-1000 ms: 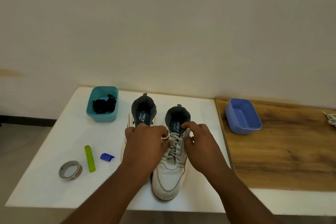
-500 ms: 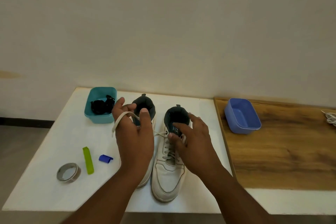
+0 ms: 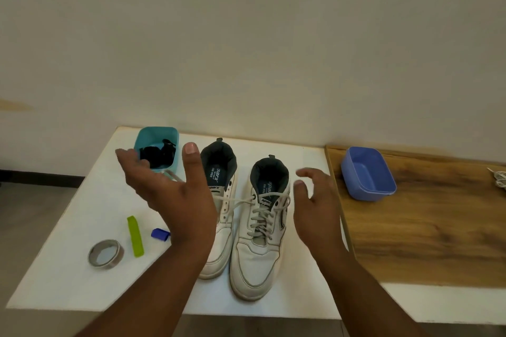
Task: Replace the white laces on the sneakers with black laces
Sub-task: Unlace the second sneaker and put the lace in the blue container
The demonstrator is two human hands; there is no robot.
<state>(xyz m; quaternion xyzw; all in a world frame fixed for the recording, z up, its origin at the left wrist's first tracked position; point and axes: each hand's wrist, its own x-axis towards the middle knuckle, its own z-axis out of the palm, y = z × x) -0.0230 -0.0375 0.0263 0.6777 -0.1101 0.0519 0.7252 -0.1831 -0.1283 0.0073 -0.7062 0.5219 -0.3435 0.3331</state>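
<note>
While the white lace [image 3: 258,206] sits untied but threaded through the right-hand sneaker [image 3: 260,230] on the bench [image 3: 82,227], both hands hover spread, holding nothing: left hand [image 3: 169,191], right hand [image 3: 315,205]. Unthreading best starts at the top eyelets, one crossing at a time, the sneaker held steady.

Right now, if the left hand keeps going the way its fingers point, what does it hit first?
Probably the teal tub holding the black laces: the left hand is open with its fingers aimed up-left at it. Depth is unclear, so it may pass above the rim.
</note>
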